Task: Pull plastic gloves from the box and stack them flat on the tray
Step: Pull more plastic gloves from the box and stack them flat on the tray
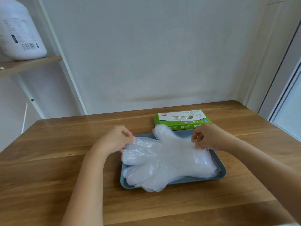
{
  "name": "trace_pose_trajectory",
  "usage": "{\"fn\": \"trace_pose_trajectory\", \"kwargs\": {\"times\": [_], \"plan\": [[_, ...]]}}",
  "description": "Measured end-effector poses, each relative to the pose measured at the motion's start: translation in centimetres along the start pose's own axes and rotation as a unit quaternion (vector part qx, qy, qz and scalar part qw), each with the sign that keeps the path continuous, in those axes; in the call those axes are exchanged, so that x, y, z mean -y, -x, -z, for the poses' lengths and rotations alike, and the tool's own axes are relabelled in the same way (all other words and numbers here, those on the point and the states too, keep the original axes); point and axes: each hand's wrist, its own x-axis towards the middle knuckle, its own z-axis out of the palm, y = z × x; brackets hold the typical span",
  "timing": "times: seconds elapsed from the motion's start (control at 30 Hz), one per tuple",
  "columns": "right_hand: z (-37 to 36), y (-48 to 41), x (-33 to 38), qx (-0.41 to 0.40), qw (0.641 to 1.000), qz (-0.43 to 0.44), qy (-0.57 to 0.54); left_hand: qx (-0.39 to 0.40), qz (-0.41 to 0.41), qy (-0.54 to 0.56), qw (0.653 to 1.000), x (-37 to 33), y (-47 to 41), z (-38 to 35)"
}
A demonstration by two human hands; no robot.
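Note:
A grey-blue tray lies on the wooden table with a stack of clear plastic gloves on it, fingers pointing left. Above the stack I hold one clear glove spread out. My left hand pinches its finger end at the left. My right hand pinches its cuff end at the right. The green and white glove box lies just behind the tray, more gloves showing through its top opening.
The wooden table stands against a white wall. A shelf at the upper left carries a large white bottle. A window or door frame runs along the right edge.

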Motion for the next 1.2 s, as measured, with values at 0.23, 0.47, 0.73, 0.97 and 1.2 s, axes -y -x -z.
{"fn": "trace_pose_trajectory", "kwargs": {"times": [0.23,0.47,0.73,0.97,1.2], "plan": [[0.4,-0.2,0.8,0.026,0.998,0.028,0.043,-0.096,-0.214,0.047,0.971,-4.2,1.7,-4.0],[0.3,-0.3,0.4,0.016,0.998,0.023,0.064,0.060,-0.200,-0.187,0.960,-3.4,1.5,-7.4],[-1.7,1.6,1.6,-0.175,0.967,0.151,0.109,0.145,-0.139,-0.239,0.950,-3.1,2.0,-7.5],[-4.6,1.8,1.1,-0.029,0.959,0.225,0.168,0.188,-0.066,-0.265,0.944,-2.8,1.4,-7.8],[-4.1,0.8,1.8,0.035,0.965,0.215,0.149,0.164,-0.062,-0.249,0.953,-2.8,1.1,-7.7]]}}
